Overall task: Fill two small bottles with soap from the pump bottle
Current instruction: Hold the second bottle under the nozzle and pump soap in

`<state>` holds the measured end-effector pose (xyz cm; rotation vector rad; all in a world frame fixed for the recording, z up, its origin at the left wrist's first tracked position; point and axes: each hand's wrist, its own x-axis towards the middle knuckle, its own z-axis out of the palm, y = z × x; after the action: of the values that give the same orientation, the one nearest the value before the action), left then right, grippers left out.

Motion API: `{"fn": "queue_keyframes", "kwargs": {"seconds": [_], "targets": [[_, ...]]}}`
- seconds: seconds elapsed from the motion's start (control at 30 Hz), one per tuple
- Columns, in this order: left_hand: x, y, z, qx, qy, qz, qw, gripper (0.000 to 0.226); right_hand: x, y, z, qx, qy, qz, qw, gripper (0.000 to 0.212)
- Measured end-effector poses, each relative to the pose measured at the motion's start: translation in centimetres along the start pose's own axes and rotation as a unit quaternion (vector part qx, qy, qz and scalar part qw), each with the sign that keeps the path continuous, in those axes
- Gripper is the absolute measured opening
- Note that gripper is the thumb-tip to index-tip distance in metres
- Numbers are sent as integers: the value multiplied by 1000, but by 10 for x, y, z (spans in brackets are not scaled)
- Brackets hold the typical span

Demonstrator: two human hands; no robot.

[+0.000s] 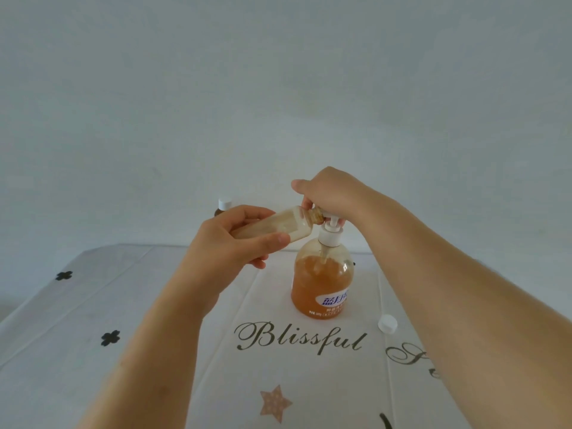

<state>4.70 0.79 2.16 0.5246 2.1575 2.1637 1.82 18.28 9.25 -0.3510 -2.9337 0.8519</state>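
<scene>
A clear pump bottle (322,283) half full of amber soap stands mid-table, with a white pump collar on top. My right hand (328,193) sits over the pump head, fingers curled down around it, hiding most of the head. My left hand (229,243) grips a small uncapped bottle (288,226), tilted almost level, its mouth at the pump's nozzle. Pale soap coats the inside of the small bottle. A second small bottle (223,206) with a white cap stands behind my left hand, mostly hidden.
A loose white cap (387,323) lies on the table to the right of the pump bottle. The white tablecloth (154,305) bears printed script, black crosses and a star. A plain pale wall rises behind the table's far edge.
</scene>
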Motion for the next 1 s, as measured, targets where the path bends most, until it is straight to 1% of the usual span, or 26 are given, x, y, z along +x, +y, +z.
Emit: {"fn": "queue_keyframes", "kwargs": {"seconds": [0.13,0.3,0.47,0.6,0.83,1.0], "targets": [[-2,0,0,-1,1,-2,1000,51,-2,1,1,0,-7,-3,1000,52],[-1,-1,0,-4,-6,-12,1000,41,0,5,2,16,-21,-19,999,50],[1,-5,-2,6,-13,-19,1000,47,2,10,8,14,-14,-27,999,47],[0,-8,-2,11,-20,-21,1000,47,3,13,12,17,-15,-41,999,44],[-2,-4,-2,18,-16,-18,1000,48,0,12,11,25,-15,-33,999,41],[-1,-2,-1,5,-5,-10,1000,48,-2,7,6,13,7,-20,1000,43]]}}
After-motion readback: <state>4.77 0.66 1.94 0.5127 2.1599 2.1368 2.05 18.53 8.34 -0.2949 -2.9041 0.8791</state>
